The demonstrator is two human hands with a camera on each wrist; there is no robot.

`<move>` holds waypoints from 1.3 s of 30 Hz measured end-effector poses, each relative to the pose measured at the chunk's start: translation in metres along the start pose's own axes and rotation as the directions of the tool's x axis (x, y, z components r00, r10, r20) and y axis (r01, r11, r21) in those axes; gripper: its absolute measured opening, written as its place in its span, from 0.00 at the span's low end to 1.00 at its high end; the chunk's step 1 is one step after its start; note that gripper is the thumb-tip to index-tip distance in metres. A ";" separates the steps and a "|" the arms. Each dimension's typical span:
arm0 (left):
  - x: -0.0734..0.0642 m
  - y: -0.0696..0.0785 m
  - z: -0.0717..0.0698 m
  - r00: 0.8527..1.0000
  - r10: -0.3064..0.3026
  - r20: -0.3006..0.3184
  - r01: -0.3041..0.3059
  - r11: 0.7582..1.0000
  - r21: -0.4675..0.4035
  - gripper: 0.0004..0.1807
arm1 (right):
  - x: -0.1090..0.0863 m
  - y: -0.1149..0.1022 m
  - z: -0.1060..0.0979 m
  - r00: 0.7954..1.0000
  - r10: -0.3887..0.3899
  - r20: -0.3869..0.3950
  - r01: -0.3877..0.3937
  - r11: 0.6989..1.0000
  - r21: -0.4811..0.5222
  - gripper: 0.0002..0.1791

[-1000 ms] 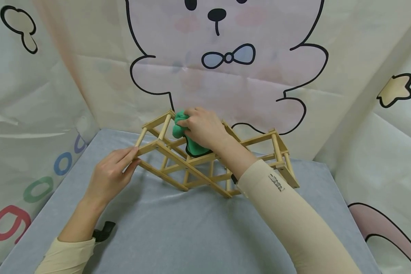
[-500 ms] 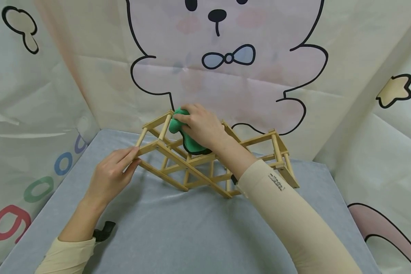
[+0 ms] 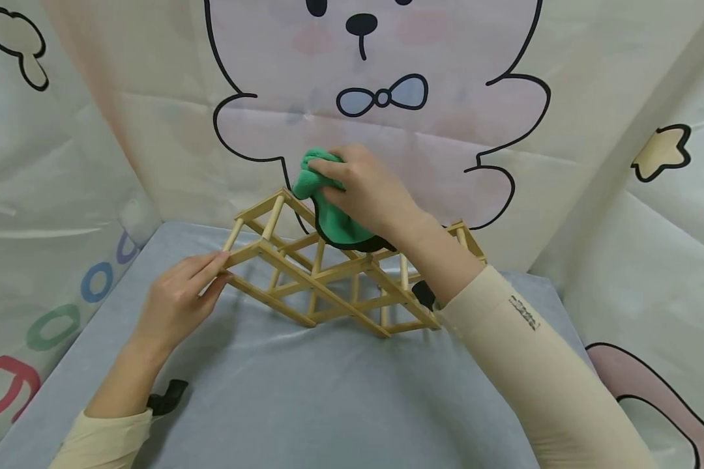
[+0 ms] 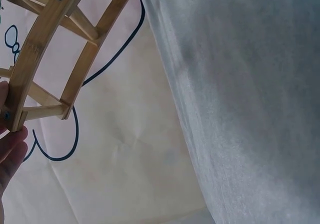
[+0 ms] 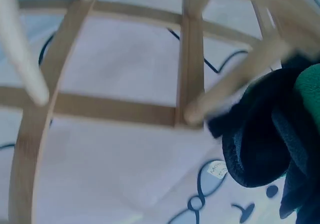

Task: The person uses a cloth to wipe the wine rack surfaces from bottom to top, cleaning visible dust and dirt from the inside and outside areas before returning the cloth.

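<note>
To judge by the bunched fabric and the steadied frame, probably midway through wiping down a slatted wooden rack [image 3: 312, 281], with no sure sign of how much is already done. Pinching the rack's left end between thumb and fingers of the left hand [image 3: 182, 293], apparently to brace it on the grey-blue tablecloth [image 3: 305, 397]. Grasping a green cloth [image 3: 340, 221] in the right hand [image 3: 369, 189], with a bunched part poking out past thumb and fingers and the rest hanging, dark-edged, across the rack's middle in the head view. Seen from the right wrist, dark side showing, close to a round dowel [image 5: 240, 82]; cannot tell whether touching or slightly apart. Find the rack set lengthwise across the tablecloth, peaked at the left and partly hidden toward the right by the right forearm [image 3: 446, 254]. Likely called for next: laying the cloth on an upper slat or dowel, folding fabric round the wood and drawing along it, with the left pinch firm against tipping or folding. Best to mind the loose hem, liable to snag between slats.
</note>
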State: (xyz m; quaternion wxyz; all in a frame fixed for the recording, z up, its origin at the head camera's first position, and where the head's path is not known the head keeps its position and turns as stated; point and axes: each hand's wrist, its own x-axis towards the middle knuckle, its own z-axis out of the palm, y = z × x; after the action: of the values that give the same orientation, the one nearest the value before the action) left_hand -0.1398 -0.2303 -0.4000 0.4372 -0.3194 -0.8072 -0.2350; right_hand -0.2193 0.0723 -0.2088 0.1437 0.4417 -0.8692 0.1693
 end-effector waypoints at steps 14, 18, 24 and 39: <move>0.032 0.025 -0.001 0.986 0.032 -0.166 -0.036 0.999 -0.023 0.22 | -0.054 0.016 -0.063 0.974 -0.030 -0.225 -0.010 0.985 -0.173 0.18; 0.054 0.040 0.003 0.979 0.081 -0.184 -0.082 0.997 0.000 0.22 | -0.077 0.030 -0.078 0.961 -0.012 -0.277 -0.049 0.976 -0.212 0.18; 0.083 0.056 0.014 0.977 0.155 -0.149 -0.155 0.988 0.011 0.21 | -0.117 0.053 -0.097 0.933 0.066 -0.353 -0.159 0.957 -0.242 0.18; 0.115 0.094 0.057 0.978 0.198 0.067 -0.198 0.980 -0.003 0.34 | -0.217 0.097 -0.100 0.893 0.240 -0.380 -0.350 0.902 -0.252 0.24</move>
State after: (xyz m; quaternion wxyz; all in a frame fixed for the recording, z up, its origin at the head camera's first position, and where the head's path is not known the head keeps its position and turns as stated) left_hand -0.1514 -0.0933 -0.3208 0.4316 -0.4051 -0.7861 -0.1779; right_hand -0.1653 0.3240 -0.2210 0.3321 0.2382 -0.9044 0.1225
